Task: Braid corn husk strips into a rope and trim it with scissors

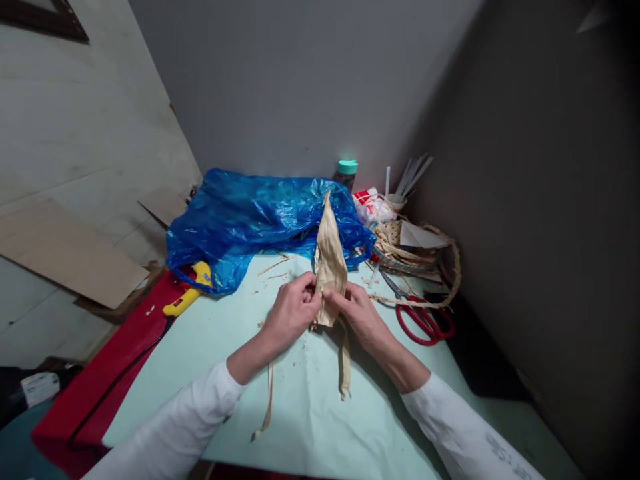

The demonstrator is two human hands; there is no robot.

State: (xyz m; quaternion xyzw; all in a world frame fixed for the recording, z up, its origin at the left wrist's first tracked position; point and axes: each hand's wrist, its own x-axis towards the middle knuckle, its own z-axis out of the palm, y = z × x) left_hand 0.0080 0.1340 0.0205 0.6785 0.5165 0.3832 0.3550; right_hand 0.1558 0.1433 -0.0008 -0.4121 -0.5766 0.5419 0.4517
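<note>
A tan dried husk leaf (331, 267) stands upright over the table, broad at its lower end and narrowing to a point at the top. My left hand (295, 308) pinches its lower left side, with the thumb near the bottom edge. From the right, my right hand (357, 313) grips the same leaf, thumb across its front and fingers behind. Narrow dried strips hang below the hands, one strip (345, 367) under the right hand and another strip (271, 400) under the left wrist. A braided cord (410, 302) runs to the right from behind my right hand.
Behind the leaf lies a blue plastic bag (250, 213). A yellow glue gun (187, 297) rests at left with its black cable. Red-handled scissors (425, 323) lie at right, near a basket of dried strips (400, 247). A green-lidded jar (347, 171) and white sticks (413, 177) stand behind.
</note>
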